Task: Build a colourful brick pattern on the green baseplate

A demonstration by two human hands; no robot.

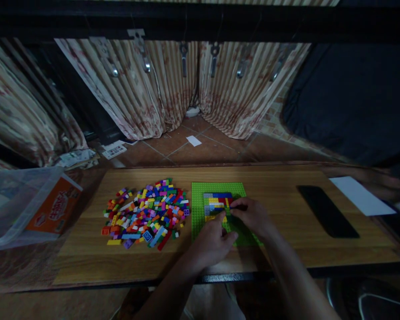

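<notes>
A green baseplate [198, 189] lies on the wooden table, with a flat block of toy bricks [216, 201] in grey, blue, yellow, red and white built on it. My left hand [215, 240] rests over the lower part of this block. Its index finger reaches onto the bricks and its thumb sticks out apart. From the right comes my right hand [255, 215], fingers pinched together at the block's right edge. Whatever is between those fingertips is too small and dark to make out. My hands cover the lower part of the block.
Left of the baseplate spreads a heap of loose, mixed-colour bricks [146, 211] on the table [86, 249]. A clear plastic bin [16, 209] with an orange label stands beyond the left edge. A black flat slab [326, 211] and a white sheet [362, 195] lie on the right.
</notes>
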